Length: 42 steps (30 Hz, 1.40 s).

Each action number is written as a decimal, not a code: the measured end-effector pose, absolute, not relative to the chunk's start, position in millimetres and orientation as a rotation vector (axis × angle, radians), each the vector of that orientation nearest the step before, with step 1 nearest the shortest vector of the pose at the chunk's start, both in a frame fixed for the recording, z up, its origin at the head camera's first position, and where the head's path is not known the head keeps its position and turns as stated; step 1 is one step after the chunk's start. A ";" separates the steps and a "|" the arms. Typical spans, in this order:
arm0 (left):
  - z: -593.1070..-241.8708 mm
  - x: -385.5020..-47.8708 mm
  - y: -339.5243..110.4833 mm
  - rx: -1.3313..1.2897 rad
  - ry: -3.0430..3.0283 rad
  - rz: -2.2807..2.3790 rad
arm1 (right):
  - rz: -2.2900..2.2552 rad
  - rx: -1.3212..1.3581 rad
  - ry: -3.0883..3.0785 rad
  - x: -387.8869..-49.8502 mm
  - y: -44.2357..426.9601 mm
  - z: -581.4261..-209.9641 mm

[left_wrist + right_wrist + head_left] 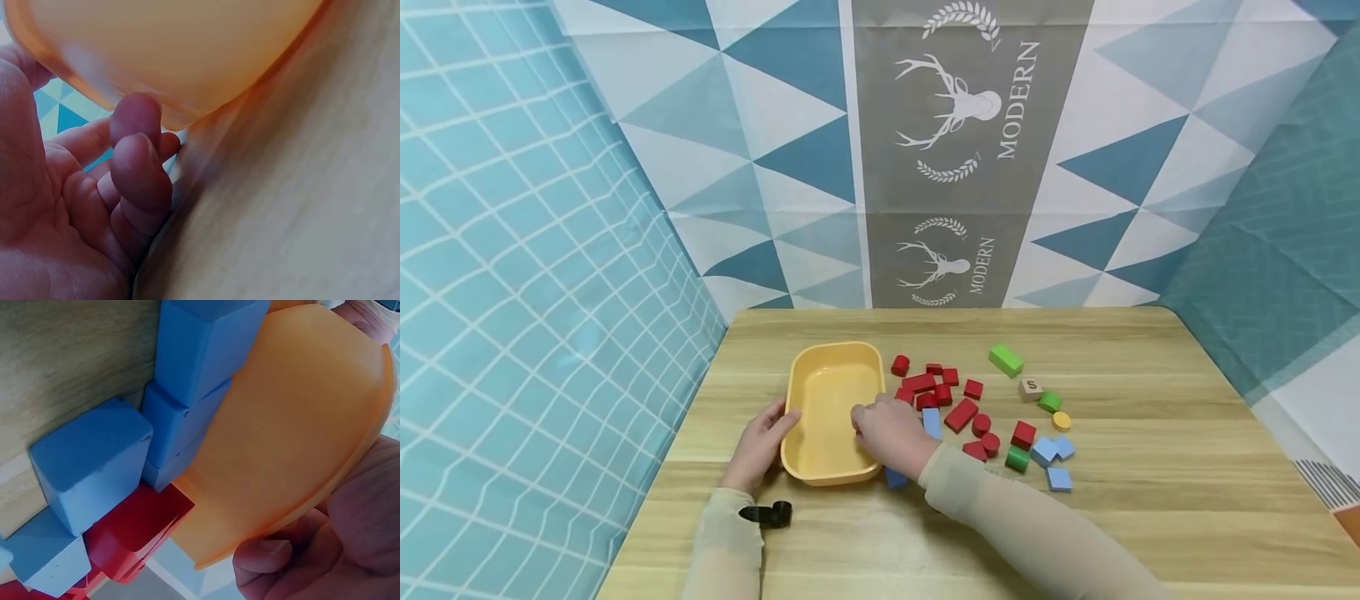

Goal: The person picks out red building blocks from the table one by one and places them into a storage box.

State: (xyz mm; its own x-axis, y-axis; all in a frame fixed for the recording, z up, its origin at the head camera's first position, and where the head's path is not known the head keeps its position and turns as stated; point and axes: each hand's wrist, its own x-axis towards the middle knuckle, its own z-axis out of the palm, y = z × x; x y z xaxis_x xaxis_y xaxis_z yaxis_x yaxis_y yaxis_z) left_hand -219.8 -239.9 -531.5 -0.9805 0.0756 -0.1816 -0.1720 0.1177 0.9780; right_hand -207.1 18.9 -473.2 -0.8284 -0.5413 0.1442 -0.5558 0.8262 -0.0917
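Observation:
A yellow plastic tray [831, 477] sits at the left of the wooden table. My left hand [758, 446] holds its left side, with the thumb over the rim; the left wrist view shows the curled fingers [140, 172] beside the tray wall [181, 56]. Over the tray's right rim reaches my right hand [891, 433], fingers curled down inside. A small bit of red block [857, 430] shows at its fingertips; most of it is hidden. Blue blocks [194, 350] and a red block [134, 531] lie along the tray's outer wall in the right wrist view.
Several red blocks [961, 414] are scattered right of the tray. Farther right lie green blocks [1006, 360], a wooden cube with an S [1030, 388], a yellow disc [1062, 421] and light blue blocks [1059, 479]. Patterned cloth [797, 167] hangs behind the table.

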 end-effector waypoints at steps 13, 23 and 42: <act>-537.4 -214.2 -241.3 -0.124 2.212 1.973 | 0.680 0.802 -2.916 -207.6 105.6 -445.9; -537.1 -212.4 -244.2 -0.136 2.239 1.970 | 0.404 0.439 -3.192 -197.7 217.5 -449.4; -532.6 -219.2 -240.7 -0.094 2.225 1.954 | 0.374 0.391 -3.171 -187.9 219.0 -446.6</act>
State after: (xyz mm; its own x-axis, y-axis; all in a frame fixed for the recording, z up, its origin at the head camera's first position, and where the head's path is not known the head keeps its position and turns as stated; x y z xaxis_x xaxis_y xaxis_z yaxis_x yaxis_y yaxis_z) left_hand -219.2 -240.7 -532.6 -0.9821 0.0699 -0.1748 -0.1643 0.1349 0.9771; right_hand -187.9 219.0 -446.6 -0.9677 -0.2480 -0.0458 -0.2306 0.9435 -0.2380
